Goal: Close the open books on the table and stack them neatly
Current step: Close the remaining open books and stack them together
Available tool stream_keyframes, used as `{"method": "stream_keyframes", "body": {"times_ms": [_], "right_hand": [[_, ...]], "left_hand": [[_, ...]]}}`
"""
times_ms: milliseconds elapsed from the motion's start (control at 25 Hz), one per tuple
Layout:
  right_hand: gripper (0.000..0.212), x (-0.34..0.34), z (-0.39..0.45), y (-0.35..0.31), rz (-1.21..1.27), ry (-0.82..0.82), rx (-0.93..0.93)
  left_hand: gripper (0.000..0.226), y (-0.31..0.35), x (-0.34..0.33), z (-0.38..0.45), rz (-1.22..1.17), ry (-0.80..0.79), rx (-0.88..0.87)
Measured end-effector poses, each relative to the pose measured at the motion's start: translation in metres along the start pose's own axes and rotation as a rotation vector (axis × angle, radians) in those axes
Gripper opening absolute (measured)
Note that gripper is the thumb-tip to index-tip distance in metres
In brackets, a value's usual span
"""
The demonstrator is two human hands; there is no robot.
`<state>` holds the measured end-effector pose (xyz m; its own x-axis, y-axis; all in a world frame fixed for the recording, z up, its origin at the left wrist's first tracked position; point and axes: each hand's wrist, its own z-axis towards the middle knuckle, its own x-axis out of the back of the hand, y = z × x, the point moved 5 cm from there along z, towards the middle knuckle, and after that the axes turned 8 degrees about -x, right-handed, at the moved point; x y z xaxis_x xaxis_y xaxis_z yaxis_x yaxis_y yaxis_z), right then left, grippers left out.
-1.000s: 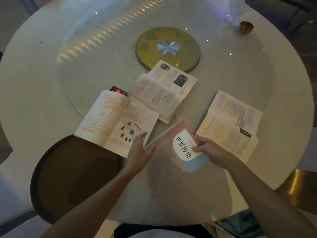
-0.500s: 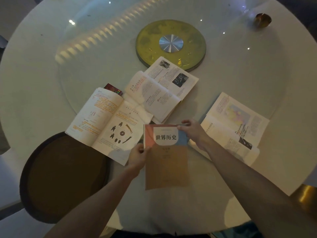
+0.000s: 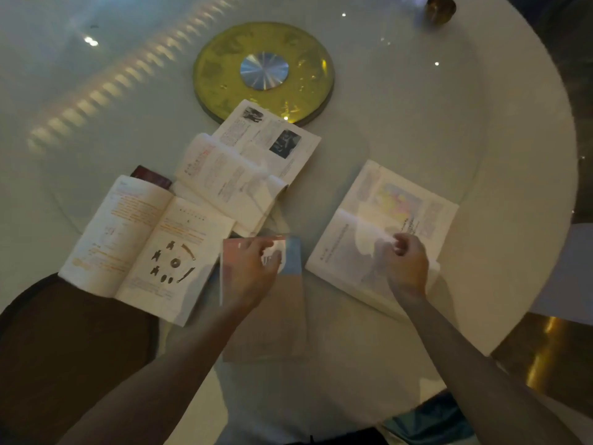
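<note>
A closed book with a pink, blue and tan cover lies flat on the white round table in front of me. My left hand rests flat on its upper part. Three books lie open: one with orange text and artefact pictures at the left, one with black-and-white photos behind it, and one with a coloured map at the right. My right hand is over the near pages of the map book, fingers curled; whether it pinches a page is blurred.
A yellow disc with a silver hub sits at the centre of the glass turntable. A small brass cup stands far right. A dark round stool is below the table at the left. A dark red cover peeks out behind the left book.
The closed book has been laid flat on the table. My left hand moved on top of its cover. My right hand let go of it and moved right, onto the open map book.
</note>
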<state>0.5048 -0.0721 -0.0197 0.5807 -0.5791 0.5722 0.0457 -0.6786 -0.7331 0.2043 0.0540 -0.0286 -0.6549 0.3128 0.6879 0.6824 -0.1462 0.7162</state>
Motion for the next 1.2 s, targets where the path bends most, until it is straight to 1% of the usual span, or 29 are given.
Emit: {"method": "stream_keyframes", "body": {"times_ms": [40,80,120,160,200,280,320,400,440,560,600,640,680,760,800,840,880,920,960,1000,1040,1120,1160,1200], "right_hand": [[0.014,0.023,0.004,0.017,0.005,0.124,-0.048],[0.024,0.040,0.007,0.036,0.005,0.205,-0.137],[0.038,0.048,0.007,0.055,-0.009,0.235,-0.252],[0.044,0.053,0.007,0.074,-0.011,0.215,-0.367],[0.041,0.056,0.006,0.091,0.024,0.151,-0.447],[0.029,0.051,0.002,0.110,0.167,-0.037,-0.532],[0.022,0.048,-0.002,0.113,0.247,-0.113,-0.549],[0.016,0.051,-0.005,0.117,0.292,-0.168,-0.539],[0.017,0.054,-0.007,0.117,0.291,-0.162,-0.526],[0.035,0.073,-0.005,0.110,0.396,-0.087,-0.480],[0.034,0.079,-0.001,0.104,0.447,-0.077,-0.454],[0.028,0.084,0.005,0.097,0.495,-0.078,-0.439],[0.021,0.088,0.015,0.090,0.552,-0.090,-0.441],[0.009,0.089,0.039,0.076,0.715,-0.147,-0.497],[0.009,0.088,0.051,0.068,0.803,-0.173,-0.538],[0.014,0.088,0.064,0.063,0.854,-0.194,-0.569],[0.020,0.087,0.076,0.060,0.856,-0.209,-0.591],[0.026,0.086,0.088,0.058,0.806,-0.224,-0.605],[0.030,0.084,0.099,0.058,0.711,-0.246,-0.607],[0.030,0.082,0.111,0.058,0.557,-0.268,-0.580],[0.030,0.081,0.124,0.058,0.343,-0.265,-0.521],[0.036,0.084,0.151,0.054,-0.166,-0.133,-0.332],[0.046,0.082,0.162,0.048,-0.359,-0.086,-0.212],[0.058,0.077,0.169,0.041,-0.468,-0.107,-0.090]], "left_hand": [[0.041,0.018,-0.018,0.011,-0.085,-0.074,0.020],[0.047,0.035,-0.035,0.020,-0.142,-0.149,0.028],[0.051,0.047,-0.050,0.027,-0.180,-0.215,0.035],[0.053,0.058,-0.065,0.032,-0.198,-0.276,0.039],[0.050,0.067,-0.079,0.037,-0.192,-0.328,0.059],[0.038,0.073,-0.099,0.041,-0.128,-0.394,0.117],[0.035,0.074,-0.103,0.040,-0.101,-0.407,0.141],[0.033,0.075,-0.101,0.037,-0.107,-0.379,0.182],[0.030,0.075,-0.096,0.036,-0.123,-0.354,0.197],[0.013,0.082,-0.079,0.042,-0.185,-0.349,0.235],[0.008,0.085,-0.074,0.048,-0.219,-0.343,0.275],[0.007,0.089,-0.071,0.054,-0.269,-0.333,0.323],[0.011,0.096,-0.070,0.060,-0.349,-0.332,0.368],[0.039,0.110,-0.076,0.069,-0.588,-0.355,0.445],[0.053,0.117,-0.081,0.071,-0.696,-0.371,0.480],[0.065,0.123,-0.088,0.072,-0.769,-0.390,0.512],[0.075,0.126,-0.098,0.071,-0.799,-0.402,0.544],[0.078,0.127,-0.109,0.069,-0.797,-0.406,0.576],[0.074,0.127,-0.121,0.064,-0.767,-0.408,0.604],[0.065,0.126,-0.133,0.058,-0.725,-0.421,0.631],[0.057,0.124,-0.146,0.049,-0.685,-0.449,0.663],[0.050,0.120,-0.168,0.032,-0.616,-0.510,0.714],[0.048,0.117,-0.177,0.025,-0.599,-0.529,0.730],[0.045,0.116,-0.184,0.019,-0.603,-0.541,0.745]]}}
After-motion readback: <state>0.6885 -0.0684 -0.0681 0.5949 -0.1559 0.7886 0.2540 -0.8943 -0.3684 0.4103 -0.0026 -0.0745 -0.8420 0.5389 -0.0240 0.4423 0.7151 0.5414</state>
